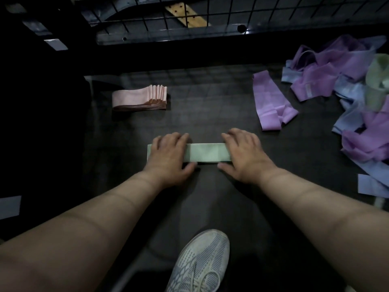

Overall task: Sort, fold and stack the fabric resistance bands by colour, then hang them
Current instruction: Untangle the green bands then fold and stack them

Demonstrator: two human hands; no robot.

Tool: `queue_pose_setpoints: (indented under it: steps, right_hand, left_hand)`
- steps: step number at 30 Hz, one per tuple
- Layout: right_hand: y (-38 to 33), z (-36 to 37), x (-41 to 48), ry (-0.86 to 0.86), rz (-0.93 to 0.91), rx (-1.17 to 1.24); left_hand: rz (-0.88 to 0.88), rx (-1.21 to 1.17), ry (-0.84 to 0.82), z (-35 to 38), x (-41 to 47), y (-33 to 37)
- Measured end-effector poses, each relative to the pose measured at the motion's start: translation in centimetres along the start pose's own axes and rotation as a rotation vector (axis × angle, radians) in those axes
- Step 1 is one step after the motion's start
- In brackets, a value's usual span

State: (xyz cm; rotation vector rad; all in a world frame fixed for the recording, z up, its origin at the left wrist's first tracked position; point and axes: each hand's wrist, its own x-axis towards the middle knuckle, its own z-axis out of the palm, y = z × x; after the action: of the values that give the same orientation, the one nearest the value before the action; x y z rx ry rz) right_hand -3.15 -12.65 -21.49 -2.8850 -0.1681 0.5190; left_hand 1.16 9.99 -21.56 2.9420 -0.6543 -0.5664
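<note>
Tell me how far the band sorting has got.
Done: a pink stack lies folded, farther back on the left. In hand: the left hand and right hand press a green band flat. Left: the loose pile of purple, blue and green bands at right; nothing is seen hung.

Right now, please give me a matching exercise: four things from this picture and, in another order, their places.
Things
1. flat pale green fabric band
2. folded stack of pink fabric bands
3. loose single purple fabric band
4. white mesh sports shoe

Places
A. far left of the dark mat
B. bottom edge, between the forearms
C. under the left hand and the right hand
D. right of centre, beside the mixed heap

Pairs: 1-C, 2-A, 3-D, 4-B
</note>
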Motion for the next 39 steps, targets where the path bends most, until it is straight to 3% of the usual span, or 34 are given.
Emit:
queue_pose_setpoints:
  steps: [3,5,7,11,18,19,21,23,25,27,29,31,34,39]
  right_hand:
    - [-0.2,1.1,-1.6,0.4,0.529,0.41]
    - [0.1,1.5,-1.8,0.436,0.831,0.595]
    - [0.6,1.9,-1.6,0.389,0.9,0.722]
    - [0.7,2.5,-1.5,0.374,0.833,0.829]
    - [0.5,2.1,-1.8,0.384,0.829,0.724]
    - [0.2,1.9,-2.1,0.417,0.777,0.599]
    - [0.0,1.8,-2.3,0.437,0.473,0.286]
    - [0.2,1.5,-2.2,0.222,0.153,0.088]
    - [0.1,1.2,-1.7,-0.005,0.022,-0.003]
    - [0.0,0.9,-1.0,-0.063,0.005,-0.036]
    - [-0.1,0.1,-0.4,-0.088,-0.003,-0.046]
    - [-0.1,-0.4,0.1,-0.116,-0.013,-0.069]
    - [-0.4,-1.0,0.3,-0.165,-0.023,-0.105]
    - [-0.6,-0.8,0.5,-0.173,-0.021,-0.121]
  left_hand:
    - [-0.525,-0.341,0.332,0.1,-0.8,0.3]
    - [-0.844,-0.553,0.402,0.0,-0.8,0.3]
    - [-0.967,-0.659,0.312,0.2,-0.5,0.0]
    - [-0.909,-0.617,0.225,0.9,-0.4,-0.4]
    - [-0.928,-0.575,0.217,1.0,-0.3,-0.7]
    - [-0.937,-0.569,0.223,0.9,-0.3,-0.6]
    - [-0.92,-0.542,0.215,0.9,-0.3,-0.5]
    - [-0.874,-0.509,0.169,1.0,-0.2,-0.4]
    - [-0.87,-0.444,0.164,0.8,-0.2,-0.5]
    - [-0.694,-0.257,0.216,0.6,-0.7,-0.4]
    - [-0.314,-0.08,0.217,0.9,-1.3,-0.1]
    - [-0.07,0.033,0.127,1.3,-1.4,0.1]
    - [-0.007,0.101,-0.002,1.2,-1.4,0.0]
    - [0.023,0.105,-0.049,0.6,-1.6,-0.4]
